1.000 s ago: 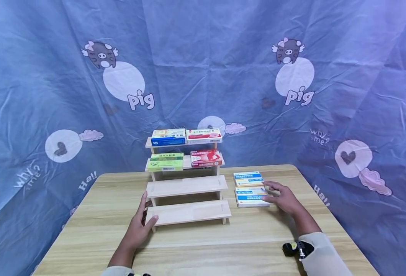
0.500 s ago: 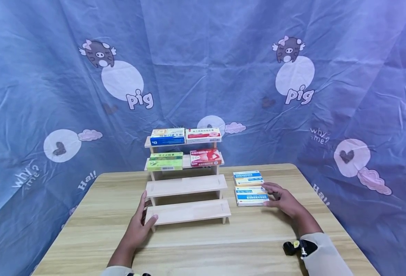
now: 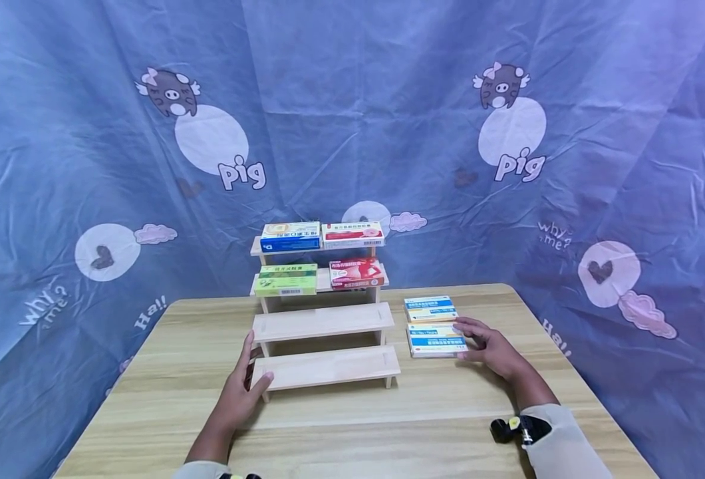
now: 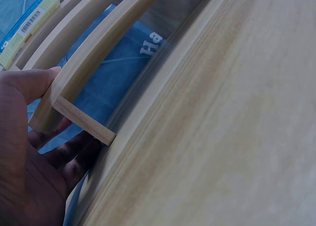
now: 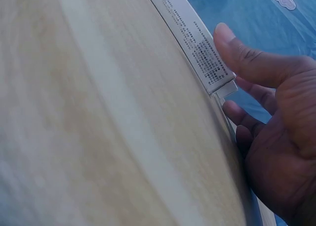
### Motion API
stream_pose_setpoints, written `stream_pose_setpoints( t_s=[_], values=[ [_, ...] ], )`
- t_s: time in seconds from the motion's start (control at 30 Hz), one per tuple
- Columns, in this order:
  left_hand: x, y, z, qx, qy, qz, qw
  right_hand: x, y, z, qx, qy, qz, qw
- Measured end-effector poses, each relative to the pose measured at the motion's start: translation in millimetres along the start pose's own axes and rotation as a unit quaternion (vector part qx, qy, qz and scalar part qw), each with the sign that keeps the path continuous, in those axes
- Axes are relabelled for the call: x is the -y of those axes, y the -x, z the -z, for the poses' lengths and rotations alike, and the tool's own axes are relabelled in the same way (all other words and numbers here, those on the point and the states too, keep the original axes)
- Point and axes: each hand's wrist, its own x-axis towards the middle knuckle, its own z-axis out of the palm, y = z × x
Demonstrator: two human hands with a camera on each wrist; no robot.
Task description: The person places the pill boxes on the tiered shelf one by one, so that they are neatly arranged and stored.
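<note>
Head view: someone's left hand (image 3: pixel 241 396) is gripping the left end of a four-step wooden rack (image 3: pixel 328 369), thumb resting on the lowest step. Off to the right, the right hand (image 3: pixel 496 349) is bending its thumb and forefinger around the right end of the nearer blue-and-white medicine box (image 3: pixel 433 340), which is lying flat on the wooden table (image 3: pixel 340 446). A farther blue-and-white box (image 3: pixel 429 308) is lying just beyond it. On the rack, a green box (image 3: pixel 285 279) and a red box (image 3: pixel 356 273) are sitting one step below the top pair.

Left wrist view: the thumb is pressing on the step while the other fingers are curling behind its end, near the leg.

Right wrist view: the thumb is standing apart from the curled lower fingers, beside the box's printed side; whether they're pinching it, I can't tell.
</note>
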Motion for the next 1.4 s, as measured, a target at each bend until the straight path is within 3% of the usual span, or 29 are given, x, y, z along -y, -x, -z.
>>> stream_pose_setpoints(
  t_s=[0.47,0.77,1.03,1.4],
  values=[
    [-1.3,1.7,-0.3,-0.003,-0.003,-0.003,1.0000,-2.5,0.7,-1.5,-0.010,0.026,0.004,0.9996],
    [-0.6,1.3,-1.0,-0.006,-0.008,-0.009,0.9999,-1.6,1.1,-2.8,0.000,0.011,-0.007,0.9999],
    [0.0,2.0,-1.3,-0.010,-0.015,-0.011,0.9998,-1.3,1.0,-4.5,0.004,0.053,-0.028,0.9982],
    [1.1,2.1,-1.7,-0.007,-0.012,-0.006,0.9999,-1.6,1.1,-7.1,0.004,0.034,-0.029,0.9990]
  ],
)
